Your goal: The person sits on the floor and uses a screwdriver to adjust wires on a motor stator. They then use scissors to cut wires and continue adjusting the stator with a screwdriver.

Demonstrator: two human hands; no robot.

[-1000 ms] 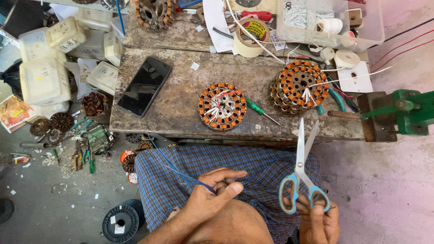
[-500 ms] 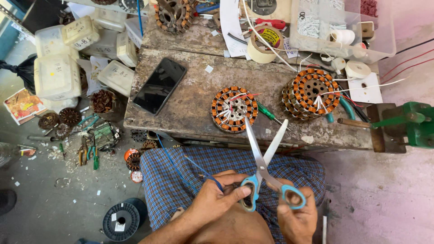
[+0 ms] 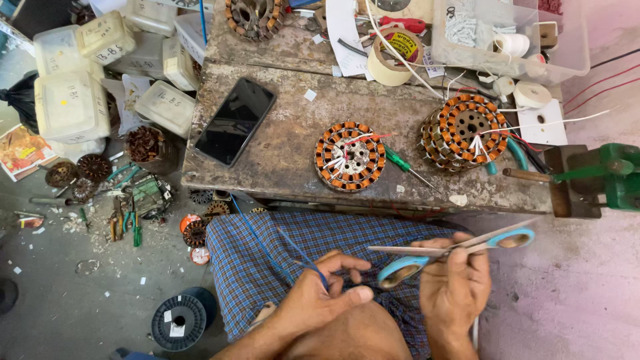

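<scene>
My left hand (image 3: 320, 293) pinches a thin blue wire (image 3: 267, 240) over my lap; the wire runs up and left across the checked cloth. My right hand (image 3: 457, 287) grips blue-handled scissors (image 3: 453, 250), held roughly level with the closed blades pointing left toward the wire's end. On the worn workbench (image 3: 280, 160) ahead lies a round wound stator (image 3: 350, 157) with orange coils and white leads, and a taller stack of such stators (image 3: 463, 132) stands to its right.
A black phone (image 3: 235, 121) lies on the bench's left. A green-handled screwdriver (image 3: 407, 167), tape rolls (image 3: 390, 57) and a clear plastic box (image 3: 507, 37) sit behind. A green vise (image 3: 610, 175) is at right. White tubs (image 3: 70, 107), tools and a wire spool (image 3: 179, 321) litter the floor.
My right hand has swung the scissors from upright and open to level and closed, next to my left hand's wire. The view has shifted slightly.
</scene>
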